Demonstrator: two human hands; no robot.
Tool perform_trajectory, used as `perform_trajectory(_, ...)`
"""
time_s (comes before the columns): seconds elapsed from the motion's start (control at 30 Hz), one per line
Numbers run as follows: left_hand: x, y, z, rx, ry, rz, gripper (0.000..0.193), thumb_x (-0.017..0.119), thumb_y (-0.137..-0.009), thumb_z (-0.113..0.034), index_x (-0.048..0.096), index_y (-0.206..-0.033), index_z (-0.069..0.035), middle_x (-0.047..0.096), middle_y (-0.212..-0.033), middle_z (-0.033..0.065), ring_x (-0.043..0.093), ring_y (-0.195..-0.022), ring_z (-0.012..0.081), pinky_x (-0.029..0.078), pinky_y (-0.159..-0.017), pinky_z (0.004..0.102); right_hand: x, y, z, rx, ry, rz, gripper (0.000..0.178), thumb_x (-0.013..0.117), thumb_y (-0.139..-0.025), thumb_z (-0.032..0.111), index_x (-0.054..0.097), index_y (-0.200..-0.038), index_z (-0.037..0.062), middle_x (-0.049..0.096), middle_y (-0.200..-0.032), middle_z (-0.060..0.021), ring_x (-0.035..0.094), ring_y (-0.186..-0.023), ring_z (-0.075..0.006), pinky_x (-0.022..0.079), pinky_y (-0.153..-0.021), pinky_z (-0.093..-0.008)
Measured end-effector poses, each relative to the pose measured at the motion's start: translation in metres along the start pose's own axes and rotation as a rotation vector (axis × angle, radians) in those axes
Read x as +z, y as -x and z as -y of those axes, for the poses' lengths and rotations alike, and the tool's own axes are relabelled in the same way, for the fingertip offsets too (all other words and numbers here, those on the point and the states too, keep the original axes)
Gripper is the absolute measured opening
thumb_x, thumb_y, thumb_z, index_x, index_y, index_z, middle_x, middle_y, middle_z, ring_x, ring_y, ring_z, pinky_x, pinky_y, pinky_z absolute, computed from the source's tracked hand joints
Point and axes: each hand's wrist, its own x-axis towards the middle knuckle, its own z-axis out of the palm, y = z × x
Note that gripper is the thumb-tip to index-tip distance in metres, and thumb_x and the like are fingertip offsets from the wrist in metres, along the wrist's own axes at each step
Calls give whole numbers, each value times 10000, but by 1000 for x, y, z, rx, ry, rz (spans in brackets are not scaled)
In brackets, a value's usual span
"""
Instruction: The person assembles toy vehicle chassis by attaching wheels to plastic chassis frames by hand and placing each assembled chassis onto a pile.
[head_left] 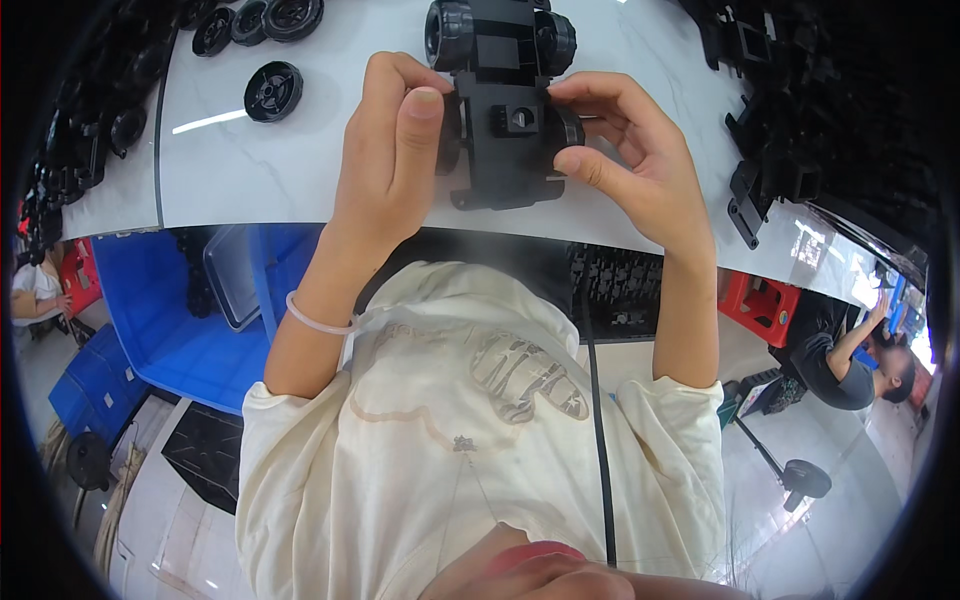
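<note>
A black plastic toy car chassis (pixel 490 155) stands on the white table in front of me, its length pointing away from me. Two wheels show at its far end, among them the far left wheel (pixel 449 35). My left hand (pixel 390 150) grips the chassis at its near left side; the thumb is raised along the edge and partly hides the wheel there. On the other side, my right hand (pixel 645 150) has its thumb and fingers around the near right wheel (pixel 568 128). A small square block with a round, light-coloured part sits on top of the chassis, between my hands.
Loose black wheels lie at the far left, one wheel (pixel 273 92) nearer to me. Heaps of black plastic parts (pixel 770 180) cover the right side and the left edge. Below the table are a blue bin (pixel 180 310) and a red stool (pixel 757 308). Other people sit at both sides.
</note>
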Motion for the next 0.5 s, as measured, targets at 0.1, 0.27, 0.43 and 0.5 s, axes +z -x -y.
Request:
perform_trajectory(0.1, -3, 3, -2, -18, 2, -13, 395, 351, -1023, -359, 485, -953, 6, 503, -806, 71, 443, -672, 141, 375, -629, 256, 1, 0, 3, 5, 16, -3, 399, 714, -750, 53, 572, -1121, 17, 629, -1027, -73, 609, -907, -164, 472, -873, -297)
perform_trajectory(0.27, -6, 11, 1, -67, 29, 12, 445, 319, -1020, -409, 468, -957, 5, 511, -842, 81, 451, -719, 136, 376, -675, 249, 3, 1, 2, 4, 26, -13, 400, 720, -746, 58, 575, -1116, 16, 637, -1020, -75, 609, -897, -165, 472, -872, -299)
perform_trajectory(0.43, -5, 7, -5, -15, 17, 15, 358, 384, -1017, -339, 472, -967, 4, 507, -812, 81, 458, -675, 155, 394, -635, 268, 8, 0, 3, -40, 59, -64, 413, 724, -735, 40, 570, -1117, 4, 639, -1025, -81, 621, -922, -174, 486, -859, -295)
perform_trajectory(0.5, -5, 6, -10, -111, -1, 66, 369, 434, -999, -365, 440, -1038, 2, 519, -834, 98, 493, -708, 177, 422, -669, 283, 9, 0, 1, -30, 33, -77, 416, 733, -727, 41, 570, -1107, 1, 639, -1020, -82, 623, -926, -177, 489, -858, -294)
